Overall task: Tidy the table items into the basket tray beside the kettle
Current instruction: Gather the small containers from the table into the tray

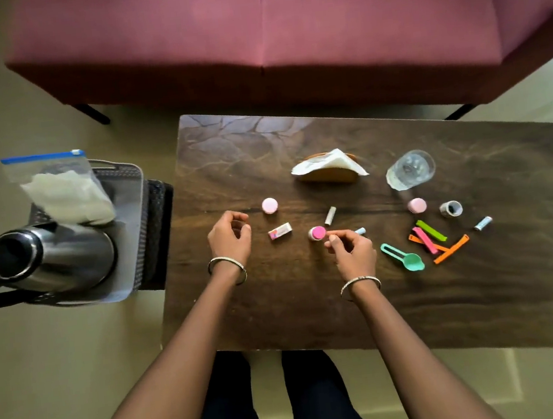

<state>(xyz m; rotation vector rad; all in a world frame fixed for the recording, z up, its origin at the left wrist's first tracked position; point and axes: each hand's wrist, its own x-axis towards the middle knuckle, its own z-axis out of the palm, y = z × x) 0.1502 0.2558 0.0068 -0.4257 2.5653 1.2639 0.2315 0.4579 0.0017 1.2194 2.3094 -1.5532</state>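
We can read no text, brand or number anywhere; the small white rectangular eraser [280, 231] on the dark wooden table [314, 308] carries a red and blue printed patch, but its lettering is too blurred for us to make out.

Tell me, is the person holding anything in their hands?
The right hand seems to pinch a small light-blue tube, only its far end showing, fingertips beside the bright pink cap. The left hand is curled; whether it holds anything cannot be told.
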